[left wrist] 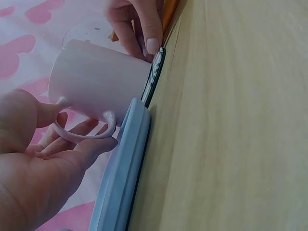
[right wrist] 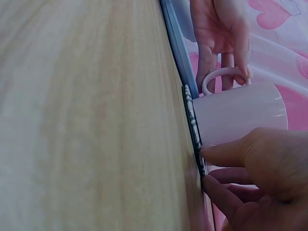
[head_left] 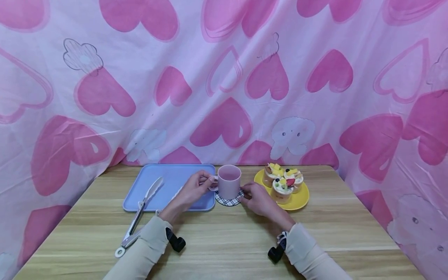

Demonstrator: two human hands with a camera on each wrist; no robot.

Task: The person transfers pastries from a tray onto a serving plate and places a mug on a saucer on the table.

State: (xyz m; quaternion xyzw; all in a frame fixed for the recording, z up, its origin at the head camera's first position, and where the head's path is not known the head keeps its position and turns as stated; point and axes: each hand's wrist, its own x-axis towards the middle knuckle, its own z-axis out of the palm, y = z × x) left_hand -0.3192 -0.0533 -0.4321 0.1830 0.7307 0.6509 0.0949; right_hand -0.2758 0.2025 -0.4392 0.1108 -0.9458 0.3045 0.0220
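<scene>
A pink mug (head_left: 229,182) stands upright on a round black-and-white checked coaster (head_left: 229,202). My left hand (head_left: 194,189) holds the mug by its handle (left wrist: 83,135), thumb at the upper part and fingers curled about the loop. On the opposite side, my right hand (head_left: 258,197) pinches the coaster's edge, its thumb (right wrist: 224,153) on the top face close beside the mug and a fingertip at the rim. The mug's inside shows only in part from the head view.
Left of the mug lies a blue tray (head_left: 171,171), with metal tongs (head_left: 141,210) resting across its near edge. To the right, a yellow plate (head_left: 301,200) carries several fruit-topped cream cups (head_left: 282,190). A pink heart-patterned cloth (head_left: 224,97) hangs behind the wooden table (head_left: 224,245).
</scene>
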